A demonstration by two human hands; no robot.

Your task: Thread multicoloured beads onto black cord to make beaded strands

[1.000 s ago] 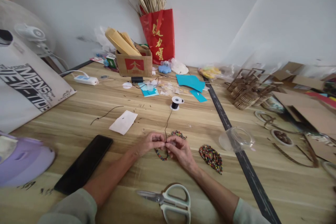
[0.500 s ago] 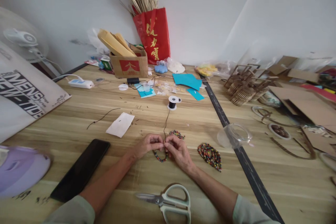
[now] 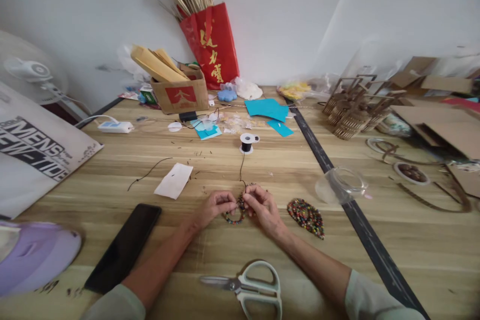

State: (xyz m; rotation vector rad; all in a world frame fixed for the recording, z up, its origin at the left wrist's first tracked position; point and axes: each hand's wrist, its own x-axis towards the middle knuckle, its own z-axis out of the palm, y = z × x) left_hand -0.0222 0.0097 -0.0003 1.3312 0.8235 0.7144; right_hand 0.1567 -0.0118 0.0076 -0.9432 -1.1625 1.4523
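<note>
Above wooden tabletop, right hand, pinching black cord, has parted slightly from left hand, pinching beaded loop.

Two bare hands. Past them, one white spool of black thread; left of them, one flat black phone; nearer, one pair of pale green-handled scissors.
</note>
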